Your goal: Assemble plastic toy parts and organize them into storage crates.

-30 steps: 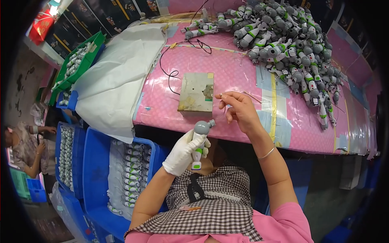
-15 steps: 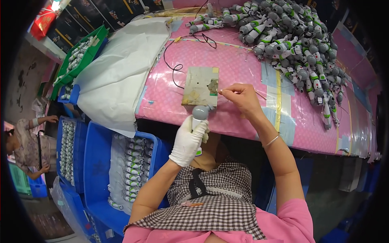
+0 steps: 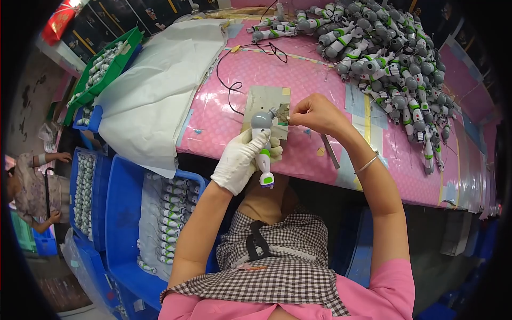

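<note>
In my white-gloved left hand (image 3: 240, 160) is a white toy leg (image 3: 263, 154) with a grey ball, green bands and a boot-like lower end. The gloved fingers wrap round its middle, and its ball end rises in front of a flat metal box (image 3: 266, 96). My bare right hand (image 3: 318, 114) is closed in a pinch at the right edge of that box, close to the leg's grey joint tip. What the fingertips hold is too small to make out. Beneath this hand a thin grey metal strip (image 3: 330, 152) slants down; I cannot tell whether the hand grips it.
A heap of similar toy limbs (image 3: 389, 64) with thin wires covers the table's far right. A black cord (image 3: 229, 96) runs to the box. White sheeting (image 3: 154, 90) drapes the left side. Blue bins (image 3: 120, 234) and a green tray (image 3: 96, 72) hold more parts; another person (image 3: 40, 186) stands far left.
My left hand has lifted the toy leg up over the box's near edge, and its boot end now shows. The right hand has turned, and the metal strip below it is more visible.
</note>
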